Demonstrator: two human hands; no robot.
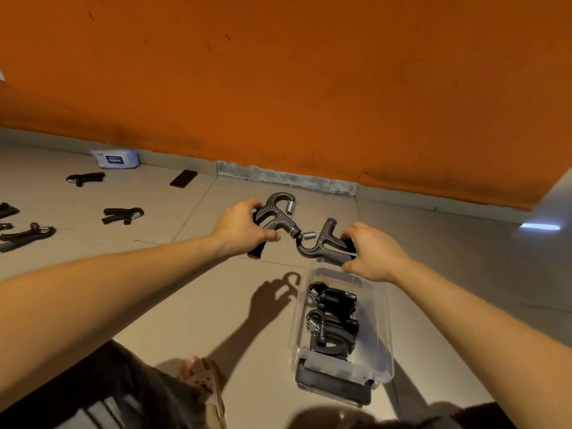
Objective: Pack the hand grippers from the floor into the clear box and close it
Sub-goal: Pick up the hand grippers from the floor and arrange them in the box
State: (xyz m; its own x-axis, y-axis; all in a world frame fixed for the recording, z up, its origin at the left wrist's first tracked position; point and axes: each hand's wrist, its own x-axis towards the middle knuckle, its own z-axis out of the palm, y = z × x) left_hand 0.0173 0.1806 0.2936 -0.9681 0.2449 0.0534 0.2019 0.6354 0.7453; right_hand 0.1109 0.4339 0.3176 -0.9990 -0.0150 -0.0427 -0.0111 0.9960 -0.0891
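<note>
My left hand [244, 226] is shut on a black hand gripper [277, 215] with a steel spring, held up above the floor. My right hand [373, 250] is shut on a second black hand gripper [322, 244], just above the far end of the clear box [382, 342]. The two grippers' ends nearly touch between my hands. The clear box stands open on the tiled floor at lower right with several black hand grippers [332, 317] inside. More hand grippers [122, 215] lie on the floor at the left, one [85, 178] near the wall.
An orange wall [278, 88] runs along the back. A pack of wipes [116, 158] and a dark flat phone-like item [183, 178] lie by its base. A dark lid-like piece [332, 387] sits at the box's near end. My foot in a sandal [201, 379] is at bottom centre.
</note>
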